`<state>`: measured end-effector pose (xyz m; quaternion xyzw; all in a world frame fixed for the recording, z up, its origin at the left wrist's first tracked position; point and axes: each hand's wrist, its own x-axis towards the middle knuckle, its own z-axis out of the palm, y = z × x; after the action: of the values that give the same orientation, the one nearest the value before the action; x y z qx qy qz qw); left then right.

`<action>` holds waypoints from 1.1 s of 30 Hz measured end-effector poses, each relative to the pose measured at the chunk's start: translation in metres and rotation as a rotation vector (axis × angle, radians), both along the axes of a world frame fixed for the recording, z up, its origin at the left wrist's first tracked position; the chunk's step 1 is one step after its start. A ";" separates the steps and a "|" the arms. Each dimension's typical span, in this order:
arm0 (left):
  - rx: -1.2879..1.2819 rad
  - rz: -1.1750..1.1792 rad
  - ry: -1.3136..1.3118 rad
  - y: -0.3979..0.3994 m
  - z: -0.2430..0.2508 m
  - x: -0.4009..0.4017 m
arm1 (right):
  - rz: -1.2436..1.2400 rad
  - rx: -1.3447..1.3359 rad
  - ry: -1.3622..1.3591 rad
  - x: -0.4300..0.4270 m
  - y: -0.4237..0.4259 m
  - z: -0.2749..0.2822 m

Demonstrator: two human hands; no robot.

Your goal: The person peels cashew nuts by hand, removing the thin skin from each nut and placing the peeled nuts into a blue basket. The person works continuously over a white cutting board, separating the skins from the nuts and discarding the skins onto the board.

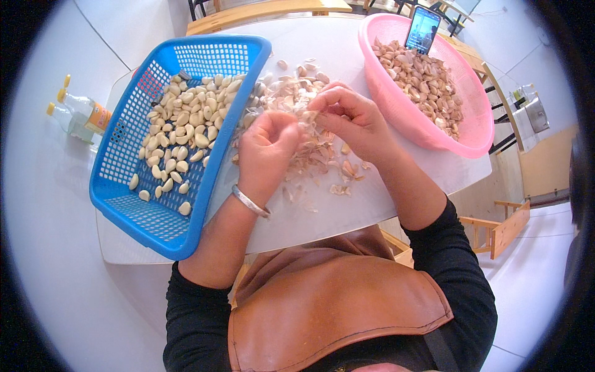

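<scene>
Both of my hands are over a heap of papery garlic skins (320, 156) on the white table (353, 204). My left hand (271, 146) is curled, thumb against fingers, and its fingertips hide whatever may be in them. Just right of it, my right hand (351, 122) has thumb and fingers drawn together in a pinch. Pale flakes show by its fingertips, but I cannot tell whether they are held. Peeled garlic cloves (181, 121) lie in a blue plastic basket (211, 186) on the left. Unpeeled cloves (420, 83) fill part of a pink plastic basket (472, 125) on the right.
A smartphone (423, 30) with a lit screen leans upright in the pink basket. Bottles with yellow caps (76, 116) stand beyond the blue basket. A wooden bench (274, 10) is behind the table, and a wooden stool (509, 230) is at the lower right.
</scene>
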<state>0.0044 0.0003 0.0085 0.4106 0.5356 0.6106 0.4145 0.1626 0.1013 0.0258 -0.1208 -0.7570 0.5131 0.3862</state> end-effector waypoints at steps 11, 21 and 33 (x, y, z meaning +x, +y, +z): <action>0.022 -0.067 -0.263 -0.001 0.000 0.001 | -0.201 0.585 -0.190 -0.001 -0.008 0.003; 0.017 -0.073 -0.318 -0.001 -0.001 -0.001 | -0.191 0.700 -0.273 0.003 -0.009 0.006; 0.022 -0.076 -0.351 -0.002 -0.001 -0.001 | -0.183 0.622 -0.199 0.001 -0.008 0.004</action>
<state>0.0032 -0.0016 0.0073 0.3219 0.4325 0.6626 0.5199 0.1635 0.0930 0.0299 -0.1141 -0.8972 0.2065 0.3732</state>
